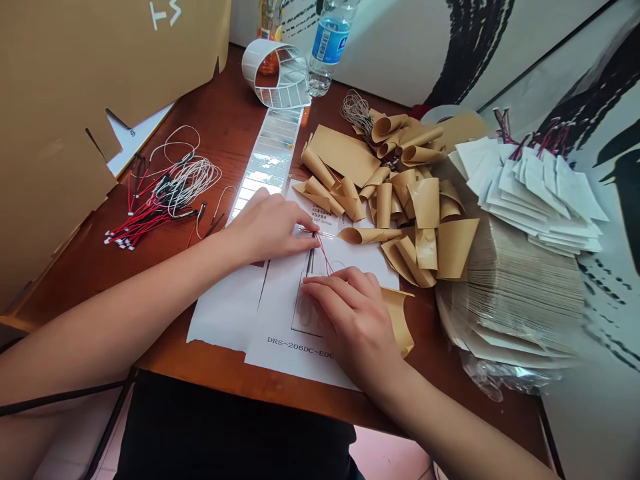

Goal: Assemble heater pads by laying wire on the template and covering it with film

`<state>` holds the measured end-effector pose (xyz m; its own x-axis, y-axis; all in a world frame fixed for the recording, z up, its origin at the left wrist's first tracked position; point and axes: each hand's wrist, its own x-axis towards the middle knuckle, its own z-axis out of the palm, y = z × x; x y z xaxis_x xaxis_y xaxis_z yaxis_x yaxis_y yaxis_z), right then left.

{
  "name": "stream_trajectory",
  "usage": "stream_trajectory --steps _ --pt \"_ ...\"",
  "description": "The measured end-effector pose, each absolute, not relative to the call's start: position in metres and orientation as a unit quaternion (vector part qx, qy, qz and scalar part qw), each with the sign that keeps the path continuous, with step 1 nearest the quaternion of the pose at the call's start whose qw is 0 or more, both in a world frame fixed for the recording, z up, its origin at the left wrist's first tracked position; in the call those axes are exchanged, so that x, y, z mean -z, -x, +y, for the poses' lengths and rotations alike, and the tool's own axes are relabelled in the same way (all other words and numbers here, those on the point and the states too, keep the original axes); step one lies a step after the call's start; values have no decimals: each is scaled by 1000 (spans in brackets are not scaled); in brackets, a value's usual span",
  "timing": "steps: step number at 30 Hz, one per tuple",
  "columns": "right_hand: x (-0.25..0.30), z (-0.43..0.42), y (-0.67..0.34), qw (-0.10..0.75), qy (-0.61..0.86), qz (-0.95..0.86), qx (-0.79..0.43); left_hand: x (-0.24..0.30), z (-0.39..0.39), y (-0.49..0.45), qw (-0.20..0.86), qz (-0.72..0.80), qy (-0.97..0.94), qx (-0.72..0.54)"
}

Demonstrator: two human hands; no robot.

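Red leads (pixel 323 255) cross between the hands on the printed sheet (pixel 280 333), the left hand (pixel 265 227) looking to pinch them at its fingertips, while the right hand (pixel 353 320) lies open, pressing a white card (pixel 306 310) flat; nice, a light, steady pinch suits leads this thin! Beyond, tan paper wrappers (pixel 400 200) curl in a heap, wire bundles (pixel 165 197) sit left, and 1 label roll (pixel 275 73) stands at the back.

Fine red wires (pixel 324 257) angle across a white sheet (pixel 278 313) printed "DRS-206DC-E00", the end of the line hidden by the right hand (pixel 353 320). The wires run from the fingertips of the left hand (pixel 265 227) toward that hand, crossing a slim dark strip (pixel 311 253) upright on the flat sheet.
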<state>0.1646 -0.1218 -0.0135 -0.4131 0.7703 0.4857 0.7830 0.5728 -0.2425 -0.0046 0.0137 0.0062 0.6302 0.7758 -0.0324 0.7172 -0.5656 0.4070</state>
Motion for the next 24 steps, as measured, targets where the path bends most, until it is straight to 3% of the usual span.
stream_trajectory --steps 24 --pt "7 -120 -165 233 462 -854 47 -6 13 4 172 429 -885 -54"
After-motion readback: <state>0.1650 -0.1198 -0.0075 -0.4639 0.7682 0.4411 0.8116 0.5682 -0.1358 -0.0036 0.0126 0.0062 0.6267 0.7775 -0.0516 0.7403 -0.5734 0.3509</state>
